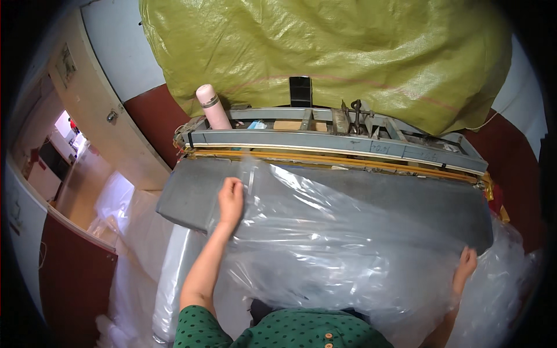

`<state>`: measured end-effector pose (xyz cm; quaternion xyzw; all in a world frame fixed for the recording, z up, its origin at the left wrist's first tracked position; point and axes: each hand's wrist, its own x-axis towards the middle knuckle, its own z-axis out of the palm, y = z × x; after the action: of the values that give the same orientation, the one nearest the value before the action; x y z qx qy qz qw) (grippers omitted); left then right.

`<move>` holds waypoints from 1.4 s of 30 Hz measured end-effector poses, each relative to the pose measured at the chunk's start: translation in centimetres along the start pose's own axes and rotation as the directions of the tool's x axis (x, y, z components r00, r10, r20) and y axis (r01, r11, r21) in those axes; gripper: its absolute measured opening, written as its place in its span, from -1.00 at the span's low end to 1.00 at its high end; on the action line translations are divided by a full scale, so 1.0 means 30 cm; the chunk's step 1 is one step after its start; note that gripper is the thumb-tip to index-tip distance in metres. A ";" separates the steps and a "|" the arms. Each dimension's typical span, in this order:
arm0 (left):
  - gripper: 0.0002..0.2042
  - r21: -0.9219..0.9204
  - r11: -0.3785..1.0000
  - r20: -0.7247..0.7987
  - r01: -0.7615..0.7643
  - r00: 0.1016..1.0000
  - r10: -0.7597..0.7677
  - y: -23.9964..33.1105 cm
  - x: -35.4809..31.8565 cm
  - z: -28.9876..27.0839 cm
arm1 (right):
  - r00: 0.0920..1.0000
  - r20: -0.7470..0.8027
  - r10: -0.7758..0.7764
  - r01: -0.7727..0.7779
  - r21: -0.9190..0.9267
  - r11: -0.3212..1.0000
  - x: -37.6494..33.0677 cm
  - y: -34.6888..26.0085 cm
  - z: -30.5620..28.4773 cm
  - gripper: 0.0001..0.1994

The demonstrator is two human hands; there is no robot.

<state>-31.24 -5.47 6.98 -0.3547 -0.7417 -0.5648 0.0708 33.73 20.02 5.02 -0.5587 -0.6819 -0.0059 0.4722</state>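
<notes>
A wide sheet of clear plastic film (313,243) is stretched between my two hands, over the front of a grey padded work surface (406,197). My left hand (231,200) grips the film's upper left edge, fingers closed. Lower and farther right, my right hand (465,264) pinches the film's other side near the surface's right end. The film sags toward my body, and its far left corner lies on the grey surface. Behind the surface runs a long metal frame (261,138) with orange strips (325,158) along its near side.
A pink bottle (213,107), a black phone (300,91) and a metal clamp (357,113) stand along the frame. A yellow-green woven sheet (348,46) hangs behind. Left are an open door (96,87) and a plastic film roll (174,278). More film (493,296) heaps at right.
</notes>
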 end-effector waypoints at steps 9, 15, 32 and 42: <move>-0.59 -0.525 0.496 0.705 0.691 0.680 -0.201 0.381 -0.202 0.183 | 0.700 0.580 0.416 -0.177 -0.424 0.888 -0.407 0.599 -0.104 -0.83; -0.23 -0.684 0.588 0.524 0.431 0.851 -0.014 0.447 -0.144 0.019 | 0.607 0.778 0.163 0.268 -0.394 0.879 0.240 -0.120 -0.071 -0.84; -0.87 -0.533 0.844 0.032 0.060 0.998 -0.050 0.402 -0.176 -0.294 | 0.147 0.536 -0.831 -0.321 0.821 0.473 -0.127 -1.739 0.377 -0.88; -0.72 -0.437 0.900 0.381 -0.017 0.902 0.202 0.444 0.066 -0.256 | 0.141 0.580 -0.802 -0.277 0.801 0.531 -0.087 -1.703 0.425 -0.84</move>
<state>-26.89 -9.95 21.17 -0.5159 -0.5776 -0.6180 -0.1350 -13.78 5.66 22.80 0.0018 -0.8351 0.5388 0.1107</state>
